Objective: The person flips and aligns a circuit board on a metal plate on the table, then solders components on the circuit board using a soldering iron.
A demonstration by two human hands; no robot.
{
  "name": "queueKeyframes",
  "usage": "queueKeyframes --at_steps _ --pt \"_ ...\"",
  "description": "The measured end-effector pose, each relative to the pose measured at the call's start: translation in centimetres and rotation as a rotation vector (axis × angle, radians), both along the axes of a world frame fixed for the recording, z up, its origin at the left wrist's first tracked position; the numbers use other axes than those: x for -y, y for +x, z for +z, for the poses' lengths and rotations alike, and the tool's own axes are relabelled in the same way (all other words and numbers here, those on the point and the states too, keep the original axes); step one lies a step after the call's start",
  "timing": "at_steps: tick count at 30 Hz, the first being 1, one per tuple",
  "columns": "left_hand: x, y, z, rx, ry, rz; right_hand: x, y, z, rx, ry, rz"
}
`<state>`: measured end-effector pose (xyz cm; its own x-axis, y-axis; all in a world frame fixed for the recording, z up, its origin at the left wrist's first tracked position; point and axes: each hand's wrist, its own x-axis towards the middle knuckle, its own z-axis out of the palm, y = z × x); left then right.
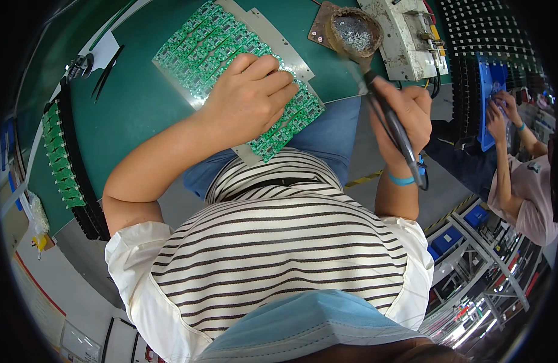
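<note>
My right hand [412, 112] is wrapped round a dark soldering iron [405, 145], whose front end is at the near rim of a round brown pot [333, 41] with grey solder bits inside. A blue band circles that wrist. A panel of green circuit boards [200, 51] lies on a grey metal plate [278, 41] at the table's near edge, partly over my lap. Resting on the panel, my left hand [246, 100] has its fingers curled and pinched. Whatever they may hold is hidden beneath them.
Black tweezers [107, 72] lie on the green table [134, 109]. A black rack holding green boards [60, 154] stands at the left. Behind the pot is a worn white metal unit [406, 45] with cables. A co-worker's hands [499, 112] work by a blue tray [486, 130] at the right.
</note>
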<state>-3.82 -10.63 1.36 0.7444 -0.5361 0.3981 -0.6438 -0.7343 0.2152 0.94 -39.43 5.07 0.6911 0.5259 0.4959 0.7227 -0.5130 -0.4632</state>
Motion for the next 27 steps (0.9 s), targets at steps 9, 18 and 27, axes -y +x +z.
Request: queueKeyframes --at_steps 9,18,27 --pt "-0.2 0.7 -0.5 0.126 -0.035 0.028 -0.9 -0.6 -0.4 0.013 0.136 -0.213" --pt "-0.7 0.7 0.2 0.046 -0.002 0.119 -1.7 -0.4 -0.2 -0.145 0.028 0.168" --pt "-0.6 0.8 0.4 0.020 -0.014 0.120 -2.1 0.6 -0.4 -0.116 0.011 0.229"
